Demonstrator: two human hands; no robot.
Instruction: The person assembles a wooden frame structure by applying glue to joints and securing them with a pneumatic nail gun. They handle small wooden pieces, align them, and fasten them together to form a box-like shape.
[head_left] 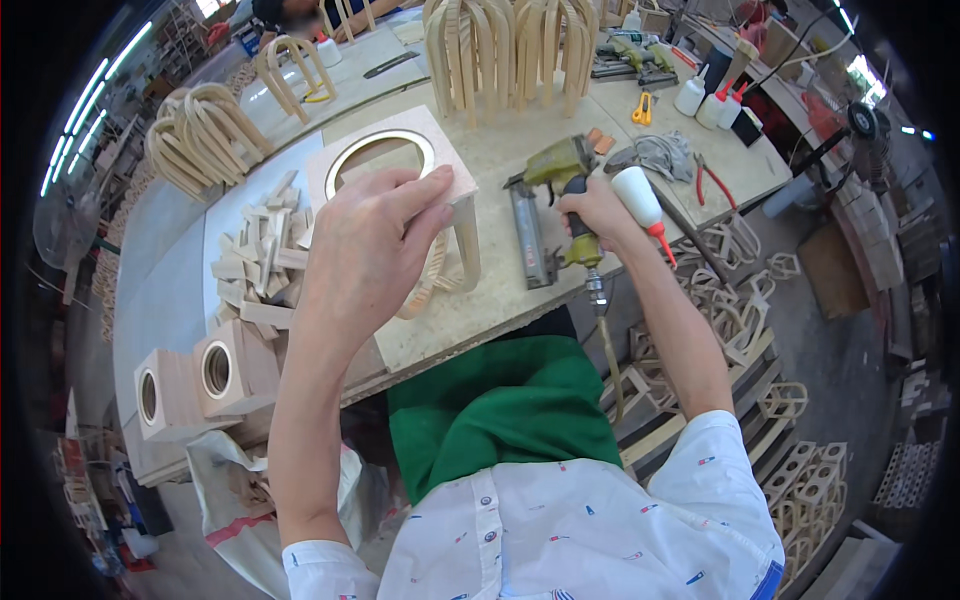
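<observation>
From here I see the left hand (375, 235) pinching a pale, square, round-holed wooden frame (447, 150) over the tan board desk (425, 345), likely light, stiff and best held by its edges, the right hand (600, 212) wrapped round an olive-and-black metal nail gun (560, 160).

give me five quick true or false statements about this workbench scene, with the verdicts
1. The right hand grips the nail gun. True.
2. The left hand is lifted clear of the wooden panel with the round hole. False: it is on the panel.
3. The cloth over the lap is red. False: it is green.
4. Two blocks with round holes stand to the left of the left forearm. True.
5. The red-handled pliers lie left of the nail gun. False: they lie right of it.
</observation>
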